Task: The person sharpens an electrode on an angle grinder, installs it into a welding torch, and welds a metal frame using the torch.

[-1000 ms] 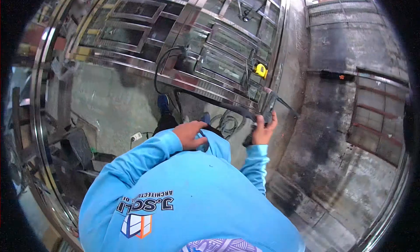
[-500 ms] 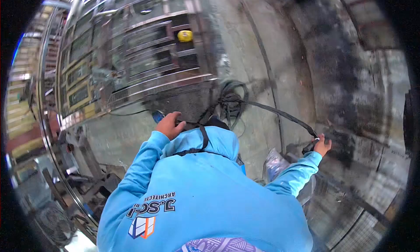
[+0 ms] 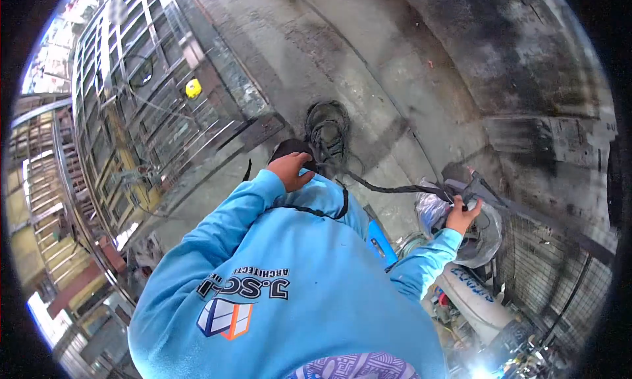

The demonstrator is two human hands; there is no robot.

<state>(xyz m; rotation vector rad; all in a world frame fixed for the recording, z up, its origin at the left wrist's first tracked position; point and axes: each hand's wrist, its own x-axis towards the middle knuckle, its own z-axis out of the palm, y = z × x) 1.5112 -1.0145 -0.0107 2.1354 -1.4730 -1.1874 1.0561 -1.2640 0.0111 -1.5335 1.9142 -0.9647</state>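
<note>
My left hand (image 3: 289,171) lies against a dark, rounded shape (image 3: 291,149) at my front, thumb apart from the curled fingers; I see nothing clearly gripped in it. Out to the right, my right hand (image 3: 463,214) is closed on the end of a black cable (image 3: 385,189). That cable runs left from the hand toward my lap. Whatever tool may be fitted at its end is too dark to make out. A coil of black cable (image 3: 327,130) rests on the floor ahead. A thin black cord (image 3: 309,212) crosses the front of my blue hoodie (image 3: 316,274).
A welded metal grille (image 3: 164,76) stands at left, with a yellow round object (image 3: 193,88) on it. Near my right arm are a clear plastic bag (image 3: 484,237), a white cylinder (image 3: 471,297) and a blue object (image 3: 382,244). A dark wall (image 3: 513,63) rises at right.
My view has turned, and the grille now sits further left. My left hand has moved up and right against the dark shape. The right hand, still with the cable, appears closer to the plastic bag.
</note>
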